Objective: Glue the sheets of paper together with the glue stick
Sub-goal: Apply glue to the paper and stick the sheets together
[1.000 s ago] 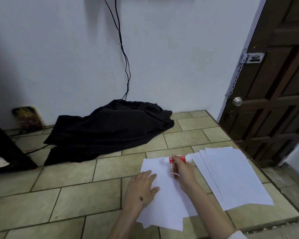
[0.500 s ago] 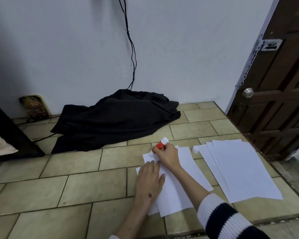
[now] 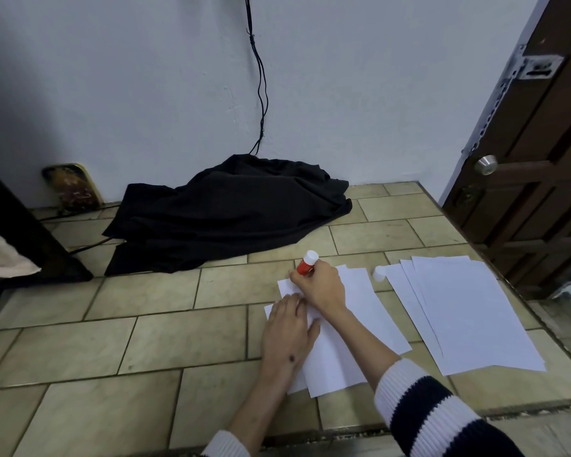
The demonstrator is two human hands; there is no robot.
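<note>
the left hand (image 3: 285,328) lay flat, no grip closed, likely pinning two overlapping sheets (image 3: 337,354) on the tiled surface (image 3: 178,338) against sliding. just beyond, the right hand (image 3: 320,286) had its grip wrapped round one glue stick (image 3: 307,262), tip down at their far corner. one cap (image 3: 378,273) lay beside a fanned stack (image 3: 468,311), perhaps three or four, kept handy.

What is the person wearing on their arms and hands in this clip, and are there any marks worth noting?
Both hands are bare: no gloves, rings or watch visible. The right sleeve is a ribbed knit with wide white and dark navy stripes, pushed up the forearm. Only a white knit cuff of the left sleeve shows. The left hand has a small dark spot on its back.
</note>
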